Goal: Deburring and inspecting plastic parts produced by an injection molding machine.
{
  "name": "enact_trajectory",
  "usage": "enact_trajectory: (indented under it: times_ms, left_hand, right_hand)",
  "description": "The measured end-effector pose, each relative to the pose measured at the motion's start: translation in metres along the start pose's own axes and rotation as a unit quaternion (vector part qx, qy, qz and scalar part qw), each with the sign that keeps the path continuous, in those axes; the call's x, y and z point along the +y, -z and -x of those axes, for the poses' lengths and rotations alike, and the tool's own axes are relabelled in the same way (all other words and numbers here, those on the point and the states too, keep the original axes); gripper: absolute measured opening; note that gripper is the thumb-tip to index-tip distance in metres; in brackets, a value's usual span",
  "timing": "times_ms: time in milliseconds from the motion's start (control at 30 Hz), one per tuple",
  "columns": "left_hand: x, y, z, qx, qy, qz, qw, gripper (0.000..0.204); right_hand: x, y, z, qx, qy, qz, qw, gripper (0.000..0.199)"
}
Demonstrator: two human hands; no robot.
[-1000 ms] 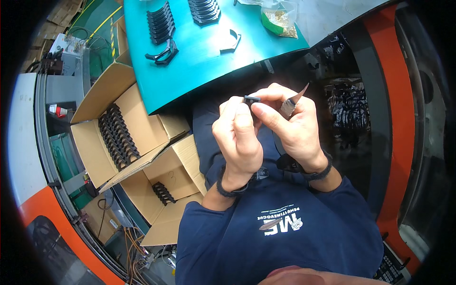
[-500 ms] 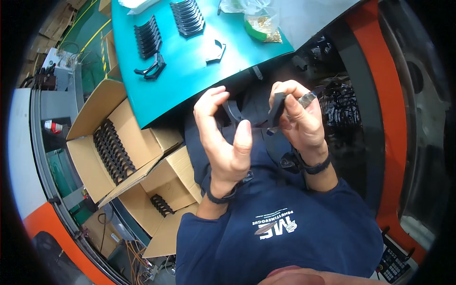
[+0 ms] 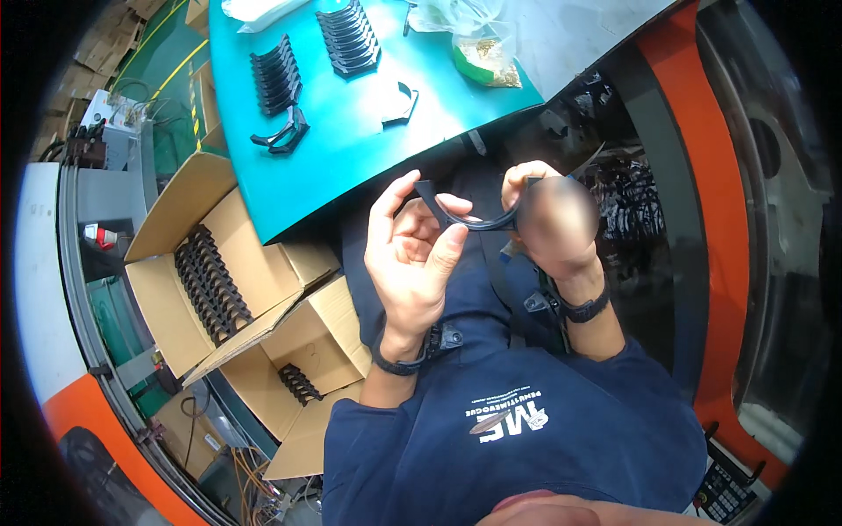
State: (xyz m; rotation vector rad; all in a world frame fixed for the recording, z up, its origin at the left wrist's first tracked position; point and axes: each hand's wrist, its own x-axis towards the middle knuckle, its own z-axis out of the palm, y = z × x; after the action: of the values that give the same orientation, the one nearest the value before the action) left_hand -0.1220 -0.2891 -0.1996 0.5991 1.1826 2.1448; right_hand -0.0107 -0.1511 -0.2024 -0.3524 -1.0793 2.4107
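Observation:
Over my lap I hold a black half-ring bracket (image 3: 481,225), its curve hanging downward and its ends up. The fingers and thumb of my left hand (image 3: 408,254) are closed on its left end. Its right end is in my right hand (image 3: 561,237); a round blur covers most of that hand, so its thumb and anything else in it cannot be made out. On the table in front lie a loose bracket (image 3: 402,103) that shines in the glare and a black one (image 3: 285,136) near two rows of nested black brackets (image 3: 277,77) (image 3: 349,42).
The green table mat (image 3: 333,145) ends just beyond my hands. A clear bag of small brass-coloured pieces (image 3: 495,66) lies at its right. Left of me stand open cardboard boxes (image 3: 162,302) (image 3: 329,324) with black brackets inside. An orange machine frame (image 3: 724,219) rises at right.
The bracket has turned so its whole curve now shows. My left hand, spread around its end before, has closed on it. My right hand is now blurred, hiding the shiny metal piece seen there.

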Motion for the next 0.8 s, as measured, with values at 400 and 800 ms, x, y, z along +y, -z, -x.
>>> enact_trajectory:
  times_ms: [400, 800]
  left_hand:
    - [-0.004, -0.001, 0.004, 0.027, -0.075, -0.116, 0.99, 0.065]
    - [0.006, -0.006, 0.005, 0.036, -0.038, -0.103, 0.993, 0.054]
  right_hand:
    - [0.004, -0.004, 0.003, 0.055, -0.172, -0.018, 0.983, 0.03]
    - [0.023, 0.007, 0.008, 0.0, -0.241, -0.141, 0.96, 0.037]
